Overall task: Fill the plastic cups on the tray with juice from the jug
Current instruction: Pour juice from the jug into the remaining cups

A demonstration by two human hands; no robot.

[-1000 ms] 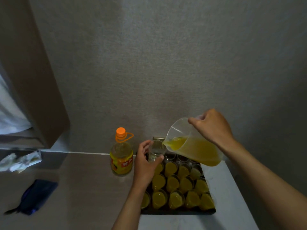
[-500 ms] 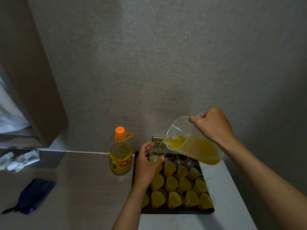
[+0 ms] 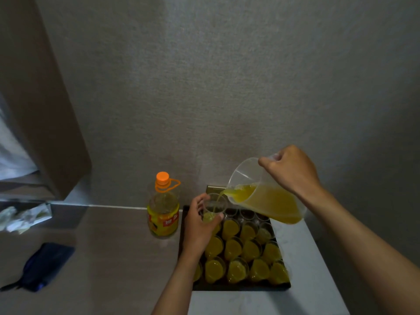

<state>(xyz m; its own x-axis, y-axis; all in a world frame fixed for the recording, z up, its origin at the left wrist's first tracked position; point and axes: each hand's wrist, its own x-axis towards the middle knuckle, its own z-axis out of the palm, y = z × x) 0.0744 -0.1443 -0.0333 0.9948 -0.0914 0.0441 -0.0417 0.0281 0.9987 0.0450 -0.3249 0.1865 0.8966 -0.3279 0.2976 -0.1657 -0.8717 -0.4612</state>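
Mid-pour: right hand (image 3: 293, 171) curled around the tilted jug (image 3: 266, 196), juice streaming into the plastic cup (image 3: 213, 209) the left hand (image 3: 197, 226) grips over the tray (image 3: 241, 287), so next probably tip back before it overflows.

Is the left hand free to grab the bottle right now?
Probably not: the left hand grips a cup under the stream from the jug. The bottle stands just left of it with nothing between, so putting the cup down would free it.
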